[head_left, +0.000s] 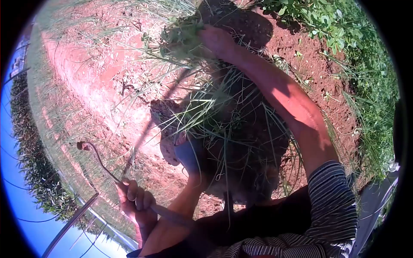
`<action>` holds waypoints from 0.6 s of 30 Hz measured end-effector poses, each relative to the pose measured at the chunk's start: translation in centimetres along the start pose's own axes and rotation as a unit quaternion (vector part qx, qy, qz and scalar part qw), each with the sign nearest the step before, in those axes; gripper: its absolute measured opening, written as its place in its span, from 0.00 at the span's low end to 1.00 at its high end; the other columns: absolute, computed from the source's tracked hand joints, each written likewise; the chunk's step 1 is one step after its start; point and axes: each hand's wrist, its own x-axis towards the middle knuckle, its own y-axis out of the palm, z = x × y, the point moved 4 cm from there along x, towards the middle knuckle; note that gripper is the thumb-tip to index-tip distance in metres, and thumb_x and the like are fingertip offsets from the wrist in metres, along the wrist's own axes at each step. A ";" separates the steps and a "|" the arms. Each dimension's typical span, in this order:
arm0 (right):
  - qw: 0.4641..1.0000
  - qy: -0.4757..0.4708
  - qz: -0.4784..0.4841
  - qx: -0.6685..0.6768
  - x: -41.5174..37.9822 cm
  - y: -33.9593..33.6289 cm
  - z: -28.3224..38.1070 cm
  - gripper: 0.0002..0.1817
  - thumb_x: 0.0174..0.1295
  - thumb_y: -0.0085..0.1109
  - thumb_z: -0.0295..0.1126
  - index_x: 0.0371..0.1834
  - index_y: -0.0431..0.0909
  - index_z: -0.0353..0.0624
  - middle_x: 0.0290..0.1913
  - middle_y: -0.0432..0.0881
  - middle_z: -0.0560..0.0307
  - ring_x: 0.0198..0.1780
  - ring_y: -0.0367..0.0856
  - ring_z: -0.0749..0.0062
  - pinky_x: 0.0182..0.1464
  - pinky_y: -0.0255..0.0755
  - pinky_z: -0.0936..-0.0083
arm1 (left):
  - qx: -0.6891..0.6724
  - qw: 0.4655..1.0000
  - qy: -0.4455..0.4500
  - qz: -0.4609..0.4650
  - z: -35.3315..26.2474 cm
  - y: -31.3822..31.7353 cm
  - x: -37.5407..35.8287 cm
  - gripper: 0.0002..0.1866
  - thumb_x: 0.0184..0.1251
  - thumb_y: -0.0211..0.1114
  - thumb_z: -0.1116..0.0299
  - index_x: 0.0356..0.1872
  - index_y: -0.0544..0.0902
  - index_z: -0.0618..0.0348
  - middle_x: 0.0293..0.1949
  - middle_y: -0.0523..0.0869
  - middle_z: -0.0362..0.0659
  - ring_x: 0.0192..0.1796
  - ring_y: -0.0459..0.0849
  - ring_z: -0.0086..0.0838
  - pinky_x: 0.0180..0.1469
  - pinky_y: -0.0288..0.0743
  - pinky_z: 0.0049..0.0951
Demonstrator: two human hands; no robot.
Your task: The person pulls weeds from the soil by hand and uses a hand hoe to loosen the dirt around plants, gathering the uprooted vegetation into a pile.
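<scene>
At the lower left, my left hand [137,200] is closed around a thin curved metal tool [101,163], whose small blunt end points to the upper left. My right hand [215,41] reaches to the top middle, its fingers closed on a clump of green weeds [183,41]; motion blurs part of the clump. Long grass blades [202,107] lie between my hands, partly in shadow. Near them, a foot in a blue-grey shoe [187,155] rests on the soil.
Reddish, dry soil [301,64] with scattered grass surrounds my hands. Dense leafy plants [370,69] grow along the right side. At the far left are dark bushes [34,146], a pole [71,223] and sky. A striped sleeve [331,202] covers my right upper arm.
</scene>
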 end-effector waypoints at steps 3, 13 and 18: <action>1.000 0.007 0.007 0.013 0.0 -0.7 0.9 0.18 0.47 0.57 0.31 0.45 0.78 0.44 0.38 0.81 0.43 0.43 0.82 0.46 0.44 0.77 0.57 | -0.010 1.000 -0.001 -0.009 0.0 -0.3 -0.1 0.18 0.78 0.42 0.57 0.46 0.75 0.61 0.20 0.65 0.34 0.12 0.57 0.17 0.13 0.53 0.19; 0.992 -0.034 0.030 0.117 1.6 3.5 -1.7 0.22 0.46 0.60 0.29 0.49 0.74 0.42 0.37 0.81 0.40 0.42 0.81 0.44 0.45 0.76 0.56 | -0.028 0.999 -0.006 0.018 0.3 -0.2 -0.3 0.19 0.78 0.41 0.57 0.47 0.73 0.65 0.21 0.66 0.35 0.12 0.56 0.16 0.13 0.51 0.20; 0.987 0.087 0.011 0.133 0.4 -0.1 -2.4 0.20 0.48 0.66 0.35 0.45 0.80 0.41 0.34 0.83 0.42 0.37 0.83 0.53 0.42 0.76 0.62 | -0.027 0.999 -0.002 0.027 0.3 -0.2 -0.2 0.19 0.78 0.42 0.57 0.46 0.73 0.64 0.21 0.66 0.35 0.12 0.56 0.16 0.13 0.51 0.20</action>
